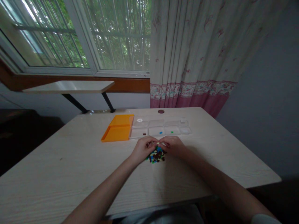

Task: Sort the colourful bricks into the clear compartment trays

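My left hand (144, 148) and my right hand (174, 145) meet over a heap of small coloured pieces (157, 155) that look like tiny building bricks. Blue, green, brown and cream pieces are mixed in the heap. Both hands are closed in a pinch, fingertips almost together, with a small cream piece (158, 143) between them. Just beyond the hands lies a clear compartment box (148, 132). Its near row holds a brown piece (144, 134), a blue piece (160, 133) and a green piece (172, 132), each in a separate compartment.
Left of the clear box is an orange tray or lid (116, 133). A raised white shelf (70, 87) on black legs stands at the table's back left. A round brown cover (161, 111) sits near the back edge of the pale table (70, 168). Behind hangs a curtain (191, 62).
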### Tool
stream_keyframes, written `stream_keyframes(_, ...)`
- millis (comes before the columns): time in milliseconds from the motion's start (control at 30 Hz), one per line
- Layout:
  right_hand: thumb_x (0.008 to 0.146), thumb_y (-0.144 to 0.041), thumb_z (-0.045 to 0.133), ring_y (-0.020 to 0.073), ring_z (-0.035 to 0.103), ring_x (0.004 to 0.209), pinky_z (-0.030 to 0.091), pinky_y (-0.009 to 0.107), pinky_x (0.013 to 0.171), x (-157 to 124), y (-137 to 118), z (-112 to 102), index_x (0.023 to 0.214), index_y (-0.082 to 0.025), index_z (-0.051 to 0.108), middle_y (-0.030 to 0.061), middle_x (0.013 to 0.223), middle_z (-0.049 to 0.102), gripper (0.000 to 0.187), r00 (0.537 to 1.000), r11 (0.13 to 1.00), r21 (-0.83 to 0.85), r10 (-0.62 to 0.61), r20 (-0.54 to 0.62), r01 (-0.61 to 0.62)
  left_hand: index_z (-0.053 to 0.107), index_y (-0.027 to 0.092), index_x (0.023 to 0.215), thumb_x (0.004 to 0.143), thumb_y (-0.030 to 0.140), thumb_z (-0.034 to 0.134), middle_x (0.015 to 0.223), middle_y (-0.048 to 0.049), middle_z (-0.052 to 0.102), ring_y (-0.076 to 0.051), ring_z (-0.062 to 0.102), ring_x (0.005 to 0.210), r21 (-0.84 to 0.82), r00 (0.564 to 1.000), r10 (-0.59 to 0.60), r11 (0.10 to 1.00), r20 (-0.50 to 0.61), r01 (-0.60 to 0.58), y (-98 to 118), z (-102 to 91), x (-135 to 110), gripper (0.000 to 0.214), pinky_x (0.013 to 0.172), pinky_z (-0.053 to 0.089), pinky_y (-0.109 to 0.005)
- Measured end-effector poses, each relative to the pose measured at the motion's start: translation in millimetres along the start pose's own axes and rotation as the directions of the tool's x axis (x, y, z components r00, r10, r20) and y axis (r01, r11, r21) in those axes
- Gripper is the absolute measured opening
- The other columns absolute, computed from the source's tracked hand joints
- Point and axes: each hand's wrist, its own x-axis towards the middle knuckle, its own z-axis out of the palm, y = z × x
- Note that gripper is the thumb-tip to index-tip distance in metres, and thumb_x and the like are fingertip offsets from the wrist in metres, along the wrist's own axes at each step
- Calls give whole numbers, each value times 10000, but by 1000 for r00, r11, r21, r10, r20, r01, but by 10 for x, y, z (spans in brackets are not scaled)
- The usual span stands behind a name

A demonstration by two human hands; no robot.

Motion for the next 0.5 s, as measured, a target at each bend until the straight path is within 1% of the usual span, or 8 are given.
stream_keyframes(67,804,-321,534,81,461,476,305,193,497,0,4,-6,816,-183,659,-22,539,557,187,1000,1000,-9,-29,-1,29,655,171,866,753,168,545,716,-11,610,-101,498,616,14,1000,19,1000,-2,-19,8,-8,3,158,567,374,-197)
stream_keyframes(167,813,-316,523,80,474,494,319,189,518,-6,9,4,827,-182,653,-15,571,578,187,999,999,-4,-43,0,43,648,169,870,761,191,550,728,-14,614,-102,500,609,37,1000,-2,999,-25,3,8,-12,7,148,561,379,-200)
stream_keyframes(267,820,-316,516,82,492,519,337,188,543,-13,6,13,843,-183,648,-7,606,595,189,1000,1000,7,-23,5,23,648,162,853,765,214,554,720,-18,616,-106,502,609,64,1000,-12,998,-27,14,5,-12,5,139,562,380,-205)
stream_keyframes(400,832,-325,498,90,508,543,354,191,558,-20,-7,11,855,-188,642,1,637,604,200,999,1000,7,6,40,-6,641,161,835,771,215,544,739,-23,614,-113,512,642,104,999,38,994,-6,-38,19,-40,2,129,581,384,-211)
stream_keyframes(433,835,-327,494,94,515,559,362,193,568,-20,-8,13,870,-190,639,6,661,609,203,999,1000,10,14,51,-15,638,163,827,773,218,541,739,-22,610,-112,510,643,109,999,54,993,-9,-52,25,-60,4,124,579,383,-210)
stream_keyframes(500,840,-322,491,104,534,612,383,198,599,-16,-7,22,918,-196,631,18,728,615,204,997,999,19,26,72,-28,633,164,811,775,231,541,737,-22,600,-110,501,636,114,996,70,991,-51,-64,31,-121,15,120,568,383,-207)
